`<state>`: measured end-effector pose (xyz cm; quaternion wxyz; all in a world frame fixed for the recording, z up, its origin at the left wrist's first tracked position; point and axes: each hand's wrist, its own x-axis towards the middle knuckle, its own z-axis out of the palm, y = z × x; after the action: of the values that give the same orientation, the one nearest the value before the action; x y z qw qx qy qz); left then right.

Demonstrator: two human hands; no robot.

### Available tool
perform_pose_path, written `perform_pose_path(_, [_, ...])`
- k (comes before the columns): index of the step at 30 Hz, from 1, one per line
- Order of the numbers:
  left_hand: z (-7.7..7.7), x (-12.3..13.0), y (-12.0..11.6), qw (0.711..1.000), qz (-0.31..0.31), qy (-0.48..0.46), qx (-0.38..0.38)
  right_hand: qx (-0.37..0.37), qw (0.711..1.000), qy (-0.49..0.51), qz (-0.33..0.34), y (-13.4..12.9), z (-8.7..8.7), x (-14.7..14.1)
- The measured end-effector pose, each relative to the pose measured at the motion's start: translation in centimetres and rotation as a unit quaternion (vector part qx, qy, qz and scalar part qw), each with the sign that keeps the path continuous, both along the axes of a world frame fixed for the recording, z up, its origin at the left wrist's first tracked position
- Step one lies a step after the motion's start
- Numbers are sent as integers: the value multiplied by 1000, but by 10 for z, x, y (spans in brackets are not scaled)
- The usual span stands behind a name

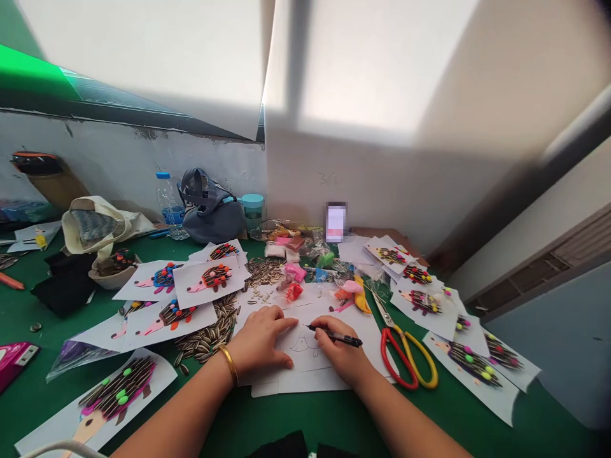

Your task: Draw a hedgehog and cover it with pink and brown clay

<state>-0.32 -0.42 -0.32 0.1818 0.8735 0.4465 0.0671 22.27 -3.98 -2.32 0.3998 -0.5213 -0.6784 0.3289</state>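
White paper point(305, 375) lies on the green table in front of me, with a small line drawing of an animal with legs on it. My right hand point(341, 350) holds a black pen point(346, 338), its tip at the top of the drawing. To the left, my left hand point(265, 340) rests on the paper with its fingers spread, thumb and forefinger beside the drawing; a gold bangle circles that wrist. Scissors point(405, 356) with one red and one yellow handle lie just right of the paper. Striped seeds point(207, 334) are heaped left of my left hand.
Finished hedgehog cards point(203, 283) lie at the left, and more cards point(429, 308) at the right. Bagged coloured clay point(293, 273) sits beyond the paper. Along the wall stand a phone point(335, 222), a bottle point(167, 200), a dark bag point(210, 213) and a teal-lidded cup point(252, 210).
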Motion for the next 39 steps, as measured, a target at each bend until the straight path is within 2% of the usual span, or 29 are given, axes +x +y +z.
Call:
perform_pose_path(6, [1,2,-2,1000,2,3,5,-11,1000,11,-22,-1,3,3])
perform_pose_path(25, [6,4,-3,1000,6,6,1,-13,999,-39,-1,-3,-3,-8])
perform_pose_path(39, [7,4,-4,1000,6,5,-4,-11,999,-42,-24,-2,-3,-6])
